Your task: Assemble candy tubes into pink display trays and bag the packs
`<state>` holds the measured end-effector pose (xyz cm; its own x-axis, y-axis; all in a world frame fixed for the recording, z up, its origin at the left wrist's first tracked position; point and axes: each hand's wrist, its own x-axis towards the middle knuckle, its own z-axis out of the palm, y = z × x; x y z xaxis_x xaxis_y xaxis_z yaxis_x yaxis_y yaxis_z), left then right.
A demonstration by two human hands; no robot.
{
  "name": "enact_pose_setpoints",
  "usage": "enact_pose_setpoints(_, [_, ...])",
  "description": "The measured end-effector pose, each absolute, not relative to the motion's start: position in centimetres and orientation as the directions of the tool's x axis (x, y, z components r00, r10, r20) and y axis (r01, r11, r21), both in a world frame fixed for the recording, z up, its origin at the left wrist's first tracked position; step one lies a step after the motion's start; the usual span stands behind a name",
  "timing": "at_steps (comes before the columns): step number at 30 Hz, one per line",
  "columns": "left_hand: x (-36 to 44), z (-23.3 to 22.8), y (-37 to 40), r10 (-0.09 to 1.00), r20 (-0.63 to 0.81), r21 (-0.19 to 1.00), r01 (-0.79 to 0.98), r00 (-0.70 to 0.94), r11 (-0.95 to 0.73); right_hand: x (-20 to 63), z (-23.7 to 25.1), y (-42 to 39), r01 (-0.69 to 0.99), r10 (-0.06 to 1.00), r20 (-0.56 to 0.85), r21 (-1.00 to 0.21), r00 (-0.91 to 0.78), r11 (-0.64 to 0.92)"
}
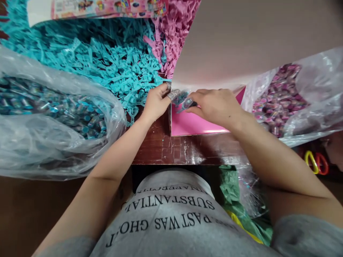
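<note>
Pink card: a glossy pink cardboard sheet lies flat on the dark brown, scratched wooden desk; its near edge runs parallel to the desk edge; a large pale raised flap rises from behind it and fills the upper right.
Packet: a small clear plastic packet with blue contents and a silvery crimped end sits over the far left corner of the pink sheet, between the two hands.
Left hand: the left hand is clenched, thumb and fingers pinching the silvery end of the packet; its wrist rests just beside the left edge of the sheet.
Right hand: the right hand is palm down over the sheet; its fingertips grip the other end of the packet.
Turquoise shreds: a heap of turquoise crinkled paper shreds covers the far left of the desk, touching a smaller heap of pink paper shreds.
Left bag: a clear plastic bag of blue-wrapped small packets lies left of the left forearm.
Right bag: a clear plastic bag of purple-wrapped small packets lies right of the right hand.
Foreground: a grey printed shirt; green crumpled plastic below the desk edge; yellow and red plastic rings at far right.
</note>
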<state>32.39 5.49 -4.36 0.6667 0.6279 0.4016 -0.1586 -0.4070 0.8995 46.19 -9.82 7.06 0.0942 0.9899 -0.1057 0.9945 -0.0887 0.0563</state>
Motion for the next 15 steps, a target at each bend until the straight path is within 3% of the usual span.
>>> enact_pose_setpoints(5, [32.9, -4.4, 5.8, 0.622, 0.398, 0.898, -0.148, 0.674, -0.414, 45.2, 6.7, -8.6, 0.993, 0.991, -0.110, 0.100, 0.075, -0.064])
enact_pose_setpoints(9, [31.3, -3.7, 6.3, 0.607, 0.434, 0.848, -0.075, 0.665, -0.525, 44.9, 6.3, -9.2, 0.989, 0.993, -0.056, 0.116, 0.103, -0.096])
enact_pose_setpoints(12, [28.0, -3.1, 6.2, 0.647, 0.447, 0.766, 0.109, 0.617, -0.633, 44.6, 6.1, -9.8, 0.989, 0.993, 0.012, 0.092, 0.119, -0.119])
enact_pose_setpoints(15, [24.5, -3.1, 4.9, 0.688, 0.380, 0.616, 0.386, 0.618, -0.687, 44.1, 5.5, -9.7, 0.986, 0.986, -0.046, 0.055, 0.159, -0.156])
